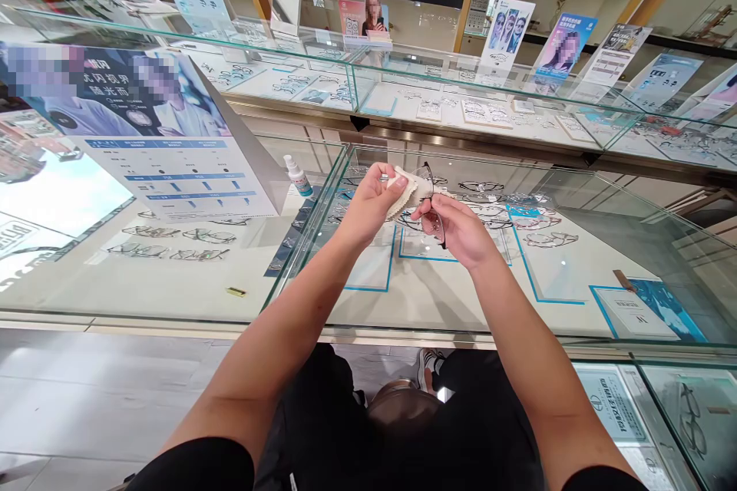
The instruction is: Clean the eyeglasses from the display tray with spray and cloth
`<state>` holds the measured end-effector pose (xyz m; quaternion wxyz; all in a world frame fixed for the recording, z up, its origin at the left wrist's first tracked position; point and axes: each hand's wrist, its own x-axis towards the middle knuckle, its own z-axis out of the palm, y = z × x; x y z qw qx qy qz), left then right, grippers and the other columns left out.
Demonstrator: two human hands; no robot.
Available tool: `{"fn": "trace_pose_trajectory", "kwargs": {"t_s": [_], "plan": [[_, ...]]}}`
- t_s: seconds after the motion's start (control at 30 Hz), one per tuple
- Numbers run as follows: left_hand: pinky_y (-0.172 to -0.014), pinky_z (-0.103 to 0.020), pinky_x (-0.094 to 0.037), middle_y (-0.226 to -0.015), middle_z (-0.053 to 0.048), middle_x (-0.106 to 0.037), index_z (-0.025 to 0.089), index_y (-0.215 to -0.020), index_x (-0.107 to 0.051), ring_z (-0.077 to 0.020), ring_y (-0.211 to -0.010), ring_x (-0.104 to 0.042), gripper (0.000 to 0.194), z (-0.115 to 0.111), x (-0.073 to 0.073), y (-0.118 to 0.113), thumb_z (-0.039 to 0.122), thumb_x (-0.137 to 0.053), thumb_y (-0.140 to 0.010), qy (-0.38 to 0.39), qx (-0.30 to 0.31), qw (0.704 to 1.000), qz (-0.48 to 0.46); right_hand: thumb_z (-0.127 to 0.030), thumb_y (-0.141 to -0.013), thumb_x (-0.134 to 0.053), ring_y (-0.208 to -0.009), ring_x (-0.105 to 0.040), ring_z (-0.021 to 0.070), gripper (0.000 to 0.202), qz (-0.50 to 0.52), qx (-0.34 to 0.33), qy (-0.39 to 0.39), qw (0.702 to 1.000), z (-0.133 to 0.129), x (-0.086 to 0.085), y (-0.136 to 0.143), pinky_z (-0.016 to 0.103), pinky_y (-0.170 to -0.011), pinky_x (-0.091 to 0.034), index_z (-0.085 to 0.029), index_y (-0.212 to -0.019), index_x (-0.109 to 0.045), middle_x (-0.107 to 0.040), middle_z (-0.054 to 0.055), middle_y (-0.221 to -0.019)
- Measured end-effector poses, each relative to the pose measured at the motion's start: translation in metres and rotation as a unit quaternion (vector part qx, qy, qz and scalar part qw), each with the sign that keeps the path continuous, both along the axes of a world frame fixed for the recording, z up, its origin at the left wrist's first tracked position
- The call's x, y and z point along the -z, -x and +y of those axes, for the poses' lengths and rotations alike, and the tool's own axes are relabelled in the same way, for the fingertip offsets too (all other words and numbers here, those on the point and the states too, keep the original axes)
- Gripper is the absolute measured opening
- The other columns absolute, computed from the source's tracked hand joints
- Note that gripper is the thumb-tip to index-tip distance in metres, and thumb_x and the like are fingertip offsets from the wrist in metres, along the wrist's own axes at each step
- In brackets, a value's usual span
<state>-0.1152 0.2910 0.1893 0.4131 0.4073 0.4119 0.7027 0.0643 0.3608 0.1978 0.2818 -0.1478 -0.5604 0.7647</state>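
Note:
Above the glass counter, my left hand (377, 196) pinches a cream cleaning cloth (419, 186) with a scalloped edge. The cloth is folded against a pair of dark-framed eyeglasses (428, 169). My right hand (461, 226) grips the eyeglasses by the frame, fingers closed, with one dark temple tip hanging below it. Part of the lenses is hidden behind the cloth and fingers. To the left of my hands, a white spray bottle (298, 176) with a teal base stands on the counter.
Rows of eyeglasses (482, 186) lie inside the glass case under my hands. A large folded sign (184, 161) stands at left. A small yellow-green item (236, 291) lies near the front edge. Another glass display case (426, 84) runs behind, with upright cards on top.

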Motion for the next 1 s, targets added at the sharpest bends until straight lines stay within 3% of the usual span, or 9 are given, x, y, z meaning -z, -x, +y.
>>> {"fn": "trace_pose_trajectory", "kwargs": {"t_s": [0.17, 0.27, 0.33, 0.47, 0.53, 0.83, 1.0], "plan": [[-0.061, -0.026, -0.045, -0.082, 0.001, -0.072, 0.023, -0.131, -0.062, -0.0127, -0.064, -0.064, 0.057, -0.0020, -0.0015, -0.0046, 0.053, -0.086, -0.089, -0.020, 0.018, 0.999, 0.032, -0.051, -0.085, -0.084, -0.068, -0.050, 0.0140, 0.031, 0.006, -0.006, -0.001, 1.000, 0.0016, 0.0029, -0.0004, 0.030, -0.065, -0.047, -0.022, -0.083, -0.073, -0.075, 0.006, -0.091], [-0.066, -0.026, -0.047, -0.086, 0.001, -0.073, 0.023, -0.139, -0.060, -0.0125, -0.069, -0.065, 0.064, -0.0028, -0.0018, -0.0054, 0.051, -0.088, -0.088, -0.027, 0.006, 0.999, 0.035, -0.049, -0.088, -0.082, -0.068, -0.050, 0.0137, 0.029, 0.012, -0.017, -0.004, 1.000, 0.0020, 0.0047, -0.0007, 0.029, -0.067, -0.047, -0.021, -0.086, -0.076, -0.076, 0.006, -0.093], [-0.065, -0.026, -0.047, -0.084, 0.003, -0.073, 0.025, -0.137, -0.054, -0.0124, -0.066, -0.065, 0.068, -0.0022, -0.0002, -0.0047, 0.051, -0.090, -0.086, -0.021, 0.001, 0.999, 0.024, -0.050, -0.088, -0.081, -0.068, -0.049, 0.0136, 0.029, 0.010, -0.020, -0.005, 1.000, 0.0019, 0.0055, -0.0008, 0.029, -0.067, -0.047, -0.021, -0.087, -0.076, -0.077, 0.006, -0.094], [-0.058, -0.024, -0.042, -0.079, 0.006, -0.071, 0.026, -0.112, -0.043, -0.0112, -0.058, -0.063, 0.063, 0.0002, 0.0038, -0.0024, 0.055, -0.091, -0.083, -0.006, 0.009, 1.000, -0.002, -0.051, -0.088, -0.081, -0.069, -0.049, 0.0136, 0.031, 0.007, -0.019, -0.006, 1.000, 0.0013, 0.0059, -0.0010, 0.030, -0.068, -0.046, -0.021, -0.087, -0.076, -0.076, 0.006, -0.095], [-0.057, -0.023, -0.041, -0.077, 0.006, -0.070, 0.026, -0.107, -0.043, -0.0107, -0.056, -0.062, 0.062, 0.0007, 0.0040, -0.0019, 0.056, -0.091, -0.083, 0.000, 0.016, 1.000, -0.004, -0.052, -0.089, -0.080, -0.069, -0.049, 0.0139, 0.031, 0.008, -0.020, -0.008, 1.000, 0.0008, 0.0056, -0.0012, 0.030, -0.069, -0.046, -0.021, -0.088, -0.076, -0.076, 0.006, -0.095], [-0.063, -0.025, -0.049, -0.086, -0.001, -0.075, 0.018, -0.124, -0.066, -0.0120, -0.064, -0.065, 0.066, -0.0019, -0.0050, -0.0052, 0.053, -0.096, -0.077, 0.004, 0.026, 1.000, -0.017, -0.048, -0.089, -0.081, -0.070, -0.051, 0.0141, 0.027, 0.022, -0.025, -0.003, 0.999, -0.0001, 0.0038, -0.0019, 0.030, -0.070, -0.046, -0.021, -0.085, -0.076, -0.077, 0.006, -0.093], [-0.066, -0.024, -0.048, -0.092, -0.002, -0.075, 0.021, -0.130, -0.073, -0.0123, -0.073, -0.065, 0.058, -0.0032, -0.0037, -0.0037, 0.051, -0.092, -0.084, 0.001, 0.013, 1.000, 0.009, -0.048, -0.090, -0.081, -0.070, -0.051, 0.0142, 0.027, 0.030, -0.034, -0.004, 0.999, 0.0011, 0.0053, -0.0019, 0.030, -0.070, -0.046, -0.021, -0.085, -0.077, -0.077, 0.005, -0.094]]}}
